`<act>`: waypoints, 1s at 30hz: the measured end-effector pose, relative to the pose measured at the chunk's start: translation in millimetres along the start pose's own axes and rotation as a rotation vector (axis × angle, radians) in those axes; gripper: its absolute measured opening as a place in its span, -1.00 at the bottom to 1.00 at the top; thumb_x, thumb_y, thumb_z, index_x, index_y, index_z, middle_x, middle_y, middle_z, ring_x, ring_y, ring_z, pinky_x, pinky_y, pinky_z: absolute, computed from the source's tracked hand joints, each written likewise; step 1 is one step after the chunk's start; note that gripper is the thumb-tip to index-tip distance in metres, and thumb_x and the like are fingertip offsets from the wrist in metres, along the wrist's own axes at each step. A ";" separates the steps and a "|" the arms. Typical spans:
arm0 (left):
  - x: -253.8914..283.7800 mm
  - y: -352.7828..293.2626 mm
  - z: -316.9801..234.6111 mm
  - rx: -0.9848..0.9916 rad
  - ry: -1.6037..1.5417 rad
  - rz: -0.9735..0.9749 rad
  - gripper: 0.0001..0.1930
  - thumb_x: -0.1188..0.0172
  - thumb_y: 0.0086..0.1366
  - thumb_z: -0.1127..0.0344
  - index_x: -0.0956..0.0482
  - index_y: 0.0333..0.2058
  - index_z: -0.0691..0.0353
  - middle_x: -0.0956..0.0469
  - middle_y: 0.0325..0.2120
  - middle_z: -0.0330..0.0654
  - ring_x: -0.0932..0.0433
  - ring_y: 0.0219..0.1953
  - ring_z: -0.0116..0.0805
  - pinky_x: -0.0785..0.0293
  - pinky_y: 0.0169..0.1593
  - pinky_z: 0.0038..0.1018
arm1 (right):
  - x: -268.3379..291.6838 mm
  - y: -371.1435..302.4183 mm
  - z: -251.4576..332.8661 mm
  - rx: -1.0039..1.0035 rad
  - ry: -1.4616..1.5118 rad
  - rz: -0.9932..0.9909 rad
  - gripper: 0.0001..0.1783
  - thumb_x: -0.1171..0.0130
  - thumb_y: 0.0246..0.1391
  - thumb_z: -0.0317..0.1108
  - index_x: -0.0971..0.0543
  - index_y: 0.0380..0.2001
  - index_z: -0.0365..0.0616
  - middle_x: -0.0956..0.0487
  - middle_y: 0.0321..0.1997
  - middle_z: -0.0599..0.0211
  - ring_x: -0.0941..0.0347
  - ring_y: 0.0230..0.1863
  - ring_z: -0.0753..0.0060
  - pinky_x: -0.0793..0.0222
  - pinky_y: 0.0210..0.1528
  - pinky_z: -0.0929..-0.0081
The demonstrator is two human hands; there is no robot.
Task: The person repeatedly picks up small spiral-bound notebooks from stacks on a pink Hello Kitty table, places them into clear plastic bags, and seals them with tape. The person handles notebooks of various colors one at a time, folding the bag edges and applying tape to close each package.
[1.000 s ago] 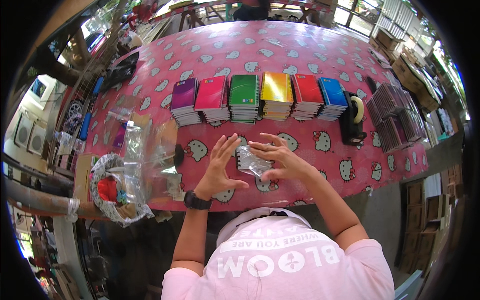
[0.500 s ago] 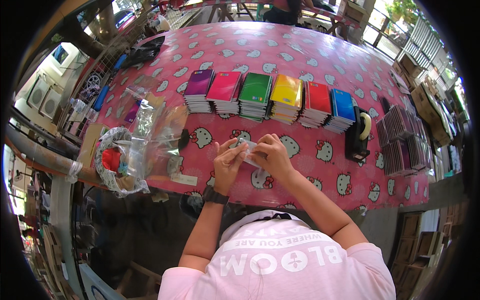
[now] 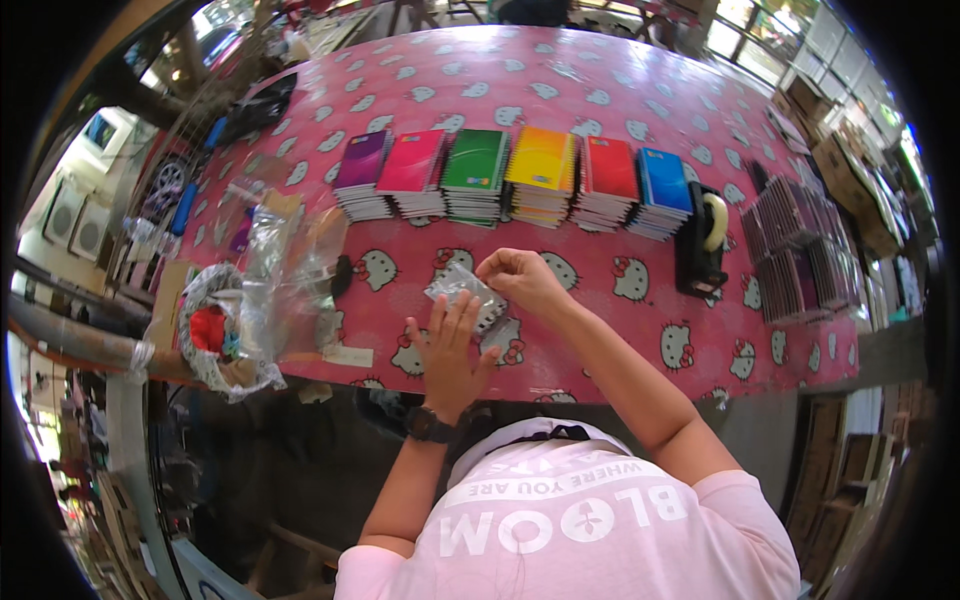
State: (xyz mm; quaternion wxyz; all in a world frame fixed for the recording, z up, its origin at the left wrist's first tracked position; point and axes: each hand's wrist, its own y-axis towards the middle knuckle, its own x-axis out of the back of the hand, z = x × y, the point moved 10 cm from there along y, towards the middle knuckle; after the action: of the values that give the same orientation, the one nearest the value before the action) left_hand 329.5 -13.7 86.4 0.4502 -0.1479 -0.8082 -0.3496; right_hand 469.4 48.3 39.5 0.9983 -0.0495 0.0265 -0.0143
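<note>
Locate the small white spiral-bound notebook point(image 3: 490, 317) near the middle of the near edge of the pink, cat-print-covered counter point(image 3: 620, 345). A crumpled clear plastic bag point(image 3: 453, 282) lies against it; whether the notebook is fully inside cannot be told. Your left hand point(image 3: 452, 350) rests on both with fingers spread, its grip released. Your right hand point(image 3: 525, 280) has its grip clenched at the fingertips by the bag's far edge; whether film is pinched there cannot be told.

At the counter's near left corner, a round grey-and-white patterned container point(image 3: 240, 385) holds a bright red item point(image 3: 208, 330). Loose clear plastic packaging point(image 3: 275, 245) lies beside it. Toward the right edge, a black tape dispenser point(image 3: 695, 262) carries a pale tape roll point(image 3: 716, 222); stacked purple packs point(image 3: 800, 240) stand nearer that edge.
</note>
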 end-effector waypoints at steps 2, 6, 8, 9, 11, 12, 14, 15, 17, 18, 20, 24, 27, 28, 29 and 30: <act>1.7 2.5 2.8 -0.003 0.069 0.034 -0.33 0.00 0.19 -0.19 -0.27 0.18 0.08 -0.23 0.17 -0.18 -0.07 0.26 -0.11 0.28 0.27 0.07 | 26.8 -28.7 25.7 0.105 -0.136 -0.086 -0.73 -0.18 -0.01 -0.45 -0.52 -0.18 -0.22 -0.56 -0.27 0.39 -0.44 -0.28 0.58 -0.37 -0.20 0.60; 4.0 6.0 5.4 0.020 0.055 0.027 -0.27 -0.09 0.09 -0.23 -0.28 0.18 0.02 -0.25 0.16 -0.26 -0.05 0.26 -0.14 0.33 0.27 0.07 | 207.4 -109.9 30.4 0.196 -0.139 -0.704 -0.70 -0.18 -0.02 -0.46 -0.51 -0.16 -0.29 -0.56 -0.22 0.30 -0.45 -0.21 0.54 -0.39 -0.15 0.51; 0.0 7.6 4.1 0.031 0.065 0.020 -0.21 -0.16 0.01 -0.26 -0.27 0.18 0.00 -0.24 0.18 -0.30 -0.03 0.27 -0.16 0.36 0.27 0.07 | 304.8 -173.6 22.6 0.151 -0.510 -1.143 -0.62 -0.22 -0.09 -0.38 -0.51 -0.15 -0.29 -0.56 -0.17 0.14 -0.50 -0.20 0.27 -0.40 -0.11 0.39; -2.6 8.1 2.1 0.028 0.066 0.028 -0.19 -0.19 -0.01 -0.24 -0.26 0.19 0.00 -0.22 0.19 -0.28 -0.01 0.28 -0.13 0.36 0.27 0.06 | 332.2 -200.2 26.0 0.129 -0.868 -1.336 -0.57 -0.24 -0.11 -0.30 -0.51 -0.15 -0.31 -0.57 -0.19 0.06 -0.51 -0.23 0.15 -0.39 -0.09 0.34; -5.3 9.8 0.8 0.027 0.083 0.041 -0.16 -0.23 -0.05 -0.20 -0.24 0.20 0.01 -0.17 0.23 -0.24 0.03 0.31 -0.09 0.35 0.29 0.05 | 374.3 -211.1 -1.2 -0.171 -0.964 -1.345 -0.61 -0.25 -0.07 -0.17 -0.58 -0.26 -0.28 -0.56 -0.18 0.10 -0.49 -0.23 0.20 -0.36 -0.11 0.32; -6.6 12.3 0.0 0.022 0.062 0.039 -0.15 -0.24 -0.06 -0.20 -0.23 0.21 -0.01 -0.16 0.24 -0.26 0.04 0.31 -0.09 0.37 0.28 0.08 | 393.6 -210.3 -20.9 -0.298 -0.796 -1.267 -0.61 -0.24 -0.04 -0.13 -0.59 -0.31 -0.28 -0.55 -0.17 0.12 -0.47 -0.26 0.29 -0.35 -0.14 0.37; -4.8 10.5 2.7 0.039 0.037 0.034 -0.13 -0.27 -0.08 -0.20 -0.21 0.22 -0.03 -0.14 0.25 -0.30 0.06 0.32 -0.11 0.42 0.26 0.14 | 397.2 -200.9 -44.5 -0.327 -0.436 -1.123 -0.65 -0.25 -0.02 -0.13 -0.62 -0.50 -0.27 -0.54 -0.33 0.24 -0.45 -0.36 0.42 -0.34 -0.20 0.46; -4.6 10.1 3.5 0.048 0.045 0.047 -0.12 -0.28 -0.08 -0.19 -0.21 0.22 -0.04 -0.13 0.26 -0.30 0.08 0.33 -0.10 0.42 0.26 0.15 | 394.0 -201.5 -31.5 -0.190 -0.552 -1.141 -0.66 -0.25 -0.02 -0.13 -0.62 -0.46 -0.25 -0.55 -0.36 0.24 -0.45 -0.35 0.34 -0.33 -0.18 0.41; -6.6 10.4 3.7 0.063 0.052 0.075 -0.12 -0.30 -0.09 -0.17 -0.20 0.22 -0.05 -0.12 0.27 -0.31 0.11 0.35 -0.10 0.41 0.26 0.16 | 379.1 -210.8 -10.4 0.085 -0.789 -1.164 -0.68 -0.24 -0.02 -0.12 -0.63 -0.38 -0.20 -0.58 -0.42 0.25 -0.46 -0.32 0.20 -0.32 -0.13 0.32; -7.8 11.3 3.4 0.061 0.050 0.078 -0.12 -0.30 -0.09 -0.16 -0.20 0.22 -0.06 -0.12 0.27 -0.31 0.11 0.35 -0.10 0.40 0.26 0.17 | 370.5 -221.5 -3.7 0.219 -0.837 -1.162 -0.71 -0.23 -0.01 -0.17 -0.62 -0.39 -0.20 -0.56 -0.44 0.30 -0.43 -0.41 0.27 -0.32 -0.24 0.36; -8.0 8.7 5.9 0.076 0.058 0.080 -0.12 -0.30 -0.09 -0.16 -0.20 0.22 -0.07 -0.12 0.27 -0.31 0.10 0.34 -0.10 0.38 0.26 0.18 | 321.5 -236.4 28.7 0.497 -0.918 -1.125 -0.79 -0.21 0.02 -0.26 -0.58 -0.40 -0.20 -0.53 -0.48 0.38 -0.38 -0.57 0.39 -0.33 -0.44 0.43; -4.0 6.5 7.5 0.091 0.032 0.061 -0.13 -0.31 -0.09 -0.13 -0.21 0.22 -0.07 -0.12 0.27 -0.32 0.10 0.35 -0.10 0.39 0.25 0.18 | 328.1 -238.7 -85.9 -0.049 0.112 -0.984 -0.92 -0.17 0.05 -0.38 -0.50 -0.42 -0.14 -0.45 -0.49 0.50 -0.25 -0.63 0.66 -0.14 -0.63 0.63; -4.3 5.9 8.0 0.087 0.016 0.066 -0.15 -0.30 -0.09 -0.12 -0.23 0.21 -0.08 -0.13 0.27 -0.32 0.09 0.34 -0.10 0.38 0.25 0.17 | 264.3 -182.2 -102.4 -0.191 0.555 -0.701 -0.91 -0.16 0.09 -0.37 -0.48 -0.42 -0.10 -0.38 -0.55 0.56 -0.18 -0.64 0.75 -0.05 -0.67 0.71; -5.4 6.9 7.9 0.084 0.035 0.079 -0.16 -0.30 -0.09 -0.12 -0.24 0.21 -0.08 -0.13 0.26 -0.31 0.08 0.34 -0.09 0.37 0.26 0.15 | 229.9 -153.5 -93.0 -0.286 0.503 -0.548 -0.90 -0.15 0.10 -0.34 -0.48 -0.43 -0.10 -0.36 -0.56 0.56 -0.17 -0.63 0.75 -0.05 -0.66 0.72; -5.7 9.8 8.1 0.080 0.058 0.092 -0.17 -0.29 -0.09 -0.12 -0.26 0.20 -0.08 -0.13 0.26 -0.29 0.07 0.34 -0.08 0.36 0.26 0.14 | 194.0 -127.2 -81.6 -0.374 0.448 -0.391 -0.88 -0.14 0.11 -0.32 -0.48 -0.44 -0.10 -0.35 -0.58 0.57 -0.16 -0.63 0.76 -0.05 -0.65 0.73; -4.3 11.4 7.9 0.091 0.019 0.103 -0.17 -0.31 -0.10 -0.11 -0.28 0.19 -0.09 -0.14 0.26 -0.32 0.08 0.34 -0.07 0.33 0.26 0.16 | 162.0 -96.9 -55.1 -0.298 0.332 -0.224 -0.85 -0.14 0.11 -0.29 -0.48 -0.44 -0.10 -0.36 -0.58 0.57 -0.16 -0.63 0.76 -0.05 -0.64 0.73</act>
State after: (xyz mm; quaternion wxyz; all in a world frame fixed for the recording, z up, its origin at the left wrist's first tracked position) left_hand 333.3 0.2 85.1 0.4814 -0.1652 -0.8103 -0.2903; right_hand 625.6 -58.5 -13.9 0.9542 -0.1957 0.1862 -0.1287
